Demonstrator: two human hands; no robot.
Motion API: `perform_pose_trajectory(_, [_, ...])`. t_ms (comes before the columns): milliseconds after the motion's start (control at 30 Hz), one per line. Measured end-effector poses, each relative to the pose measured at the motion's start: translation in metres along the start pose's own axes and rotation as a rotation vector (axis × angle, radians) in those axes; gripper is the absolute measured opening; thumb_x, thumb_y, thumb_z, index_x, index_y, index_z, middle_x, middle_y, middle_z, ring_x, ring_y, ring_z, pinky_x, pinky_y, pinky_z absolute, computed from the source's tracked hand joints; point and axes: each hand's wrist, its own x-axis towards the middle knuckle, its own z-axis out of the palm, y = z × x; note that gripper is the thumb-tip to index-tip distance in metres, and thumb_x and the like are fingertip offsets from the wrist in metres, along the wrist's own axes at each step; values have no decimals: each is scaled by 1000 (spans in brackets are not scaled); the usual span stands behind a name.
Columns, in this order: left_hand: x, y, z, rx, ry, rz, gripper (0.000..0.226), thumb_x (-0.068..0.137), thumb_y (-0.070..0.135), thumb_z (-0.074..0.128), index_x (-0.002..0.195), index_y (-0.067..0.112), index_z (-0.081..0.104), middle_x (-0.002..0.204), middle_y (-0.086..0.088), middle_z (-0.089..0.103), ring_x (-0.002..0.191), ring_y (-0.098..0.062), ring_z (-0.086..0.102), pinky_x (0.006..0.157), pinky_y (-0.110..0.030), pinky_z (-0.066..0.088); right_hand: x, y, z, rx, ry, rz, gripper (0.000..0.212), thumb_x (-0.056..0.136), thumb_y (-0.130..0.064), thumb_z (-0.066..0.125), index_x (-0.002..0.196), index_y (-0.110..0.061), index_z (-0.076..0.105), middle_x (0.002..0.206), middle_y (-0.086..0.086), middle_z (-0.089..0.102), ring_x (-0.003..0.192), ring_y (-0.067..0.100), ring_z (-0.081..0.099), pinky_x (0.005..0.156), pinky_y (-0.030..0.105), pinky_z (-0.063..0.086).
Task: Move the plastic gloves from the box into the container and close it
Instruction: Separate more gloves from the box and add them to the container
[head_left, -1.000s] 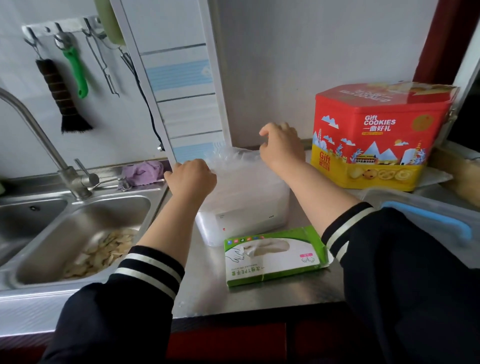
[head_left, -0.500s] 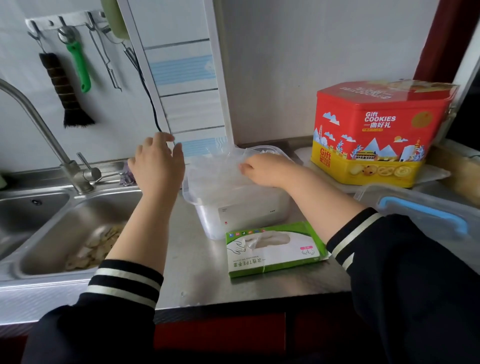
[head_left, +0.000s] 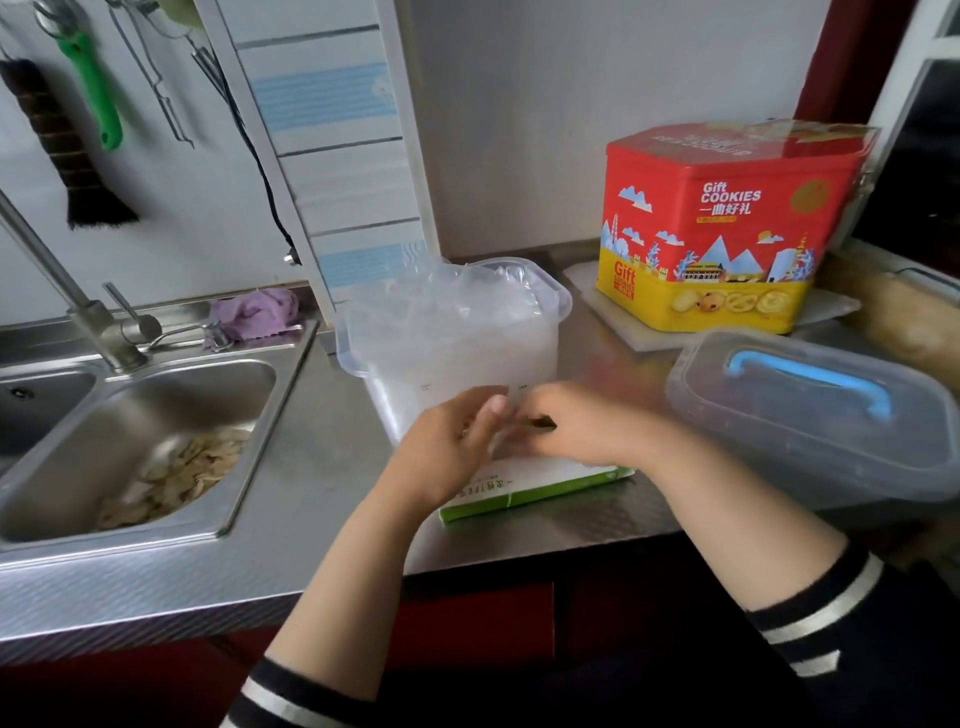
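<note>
— Where are they up to, would you say?

— Fetching more, by my guess. The left hand (head_left: 447, 449) and the right hand (head_left: 566, 428) meet over the green glove box (head_left: 524, 491), which lies flat on the bench (head_left: 311, 467) just in front of the container (head_left: 457, 358).

— Holding anything?

— The left fingers (head_left: 480, 415) are loosely bent, thumb up, and I see nothing in them. The right hand's are curled downward at the box's top (over its opening, presumably); whether they pinch a glove I cannot tell.

— And the gloves already moved?

— A crumpled clear heap, the plastic gloves (head_left: 447, 306), piled to the container's rim and puffing above it. Thin, slippery film, I would judge; it will spring back up.

— So next?

— Pull out what remains, press the heap down, then fetch the lid (head_left: 810, 410) with the blue handle, lying on the bench to the right. It will not seat, I expect, until that heap is flattened.
</note>
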Motion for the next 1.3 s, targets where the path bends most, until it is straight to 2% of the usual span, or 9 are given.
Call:
perform_pose_trajectory(200, [-8, -5, 19, 19, -20, -46, 64, 76, 44, 79, 132, 29, 51, 107, 11, 64, 96, -6, 56, 79, -22, 43, -5, -8, -4, 282, 190, -28, 14, 94, -18, 61, 87, -15, 73, 80, -6, 68, 71, 3, 58, 72, 27, 47])
perform_pose_trajectory(367, [-6, -7, 17, 47, -64, -65, 59, 73, 46, 80, 119, 29, 48, 113, 15, 64, 109, -7, 59, 85, -22, 43, -10, -30, -42, 592, 519, -72, 32, 99, -26, 51, 78, -11, 71, 75, -1, 73, 76, 14, 67, 82, 31, 51])
perform_pose_trajectory(533, [-9, 6, -9, -506, -56, 28, 91, 52, 84, 68, 124, 33, 45, 116, 5, 64, 113, -8, 61, 96, -28, 49, -7, -27, -62, 689, 492, -45, 29, 87, -39, 58, 70, -22, 75, 86, 18, 72, 83, 41, 64, 76, 45, 53])
perform_pose_trajectory(667, [-3, 30, -27, -702, 163, 73, 87, 63, 64, 75, 133, 24, 44, 121, 0, 65, 114, -16, 62, 96, -31, 51, -12, -26, -64, 850, 331, -58, 32, 97, -21, 54, 73, -14, 75, 82, 16, 73, 72, 31, 61, 67, 39, 43])
perform_pose_trajectory(800, [3, 51, -44, -291, 290, 178, 67, 72, 44, 82, 128, 39, 45, 117, 17, 62, 108, 5, 57, 93, -15, 44, -14, -28, -60, 979, 176, -72, 29, 98, -13, 51, 79, -4, 71, 74, 15, 70, 68, 29, 63, 67, 40, 52])
perform_pose_trajectory(900, [16, 69, -51, -115, 237, 176, 11, 83, 27, 76, 87, 32, 67, 79, 18, 68, 76, 5, 61, 73, -13, 44, -13, -30, -55, 991, 115, -39, 23, 97, -10, 52, 85, -6, 71, 79, 15, 73, 70, 27, 66, 72, 40, 56])
perform_pose_trajectory(967, [27, 75, -54, -107, 256, 140, 15, 86, 23, 73, 73, 28, 66, 64, 13, 64, 59, 1, 58, 58, -13, 41, -10, -29, -54, 907, 206, -45, 15, 95, -19, 58, 96, -8, 68, 89, 11, 74, 78, 26, 69, 86, 47, 53])
perform_pose_trajectory(1133, [47, 81, -68, -148, 331, 128, 6, 90, 21, 67, 85, 18, 68, 73, 5, 63, 43, -7, 52, 47, -22, 47, -14, -28, -57, 528, 203, -109, 81, 68, -49, 79, 137, -40, 37, 133, -10, 50, 115, 6, 54, 99, 32, 46])
perform_pose_trajectory(1300, [68, 67, -86, 2, 401, 105, 5, 92, 27, 63, 91, 22, 64, 77, 4, 64, 44, -9, 46, 40, -21, 42, 5, -26, -68, 561, 493, -74, 28, 90, -18, 66, 114, -26, 55, 90, 0, 68, 62, 12, 66, 59, 22, 49])
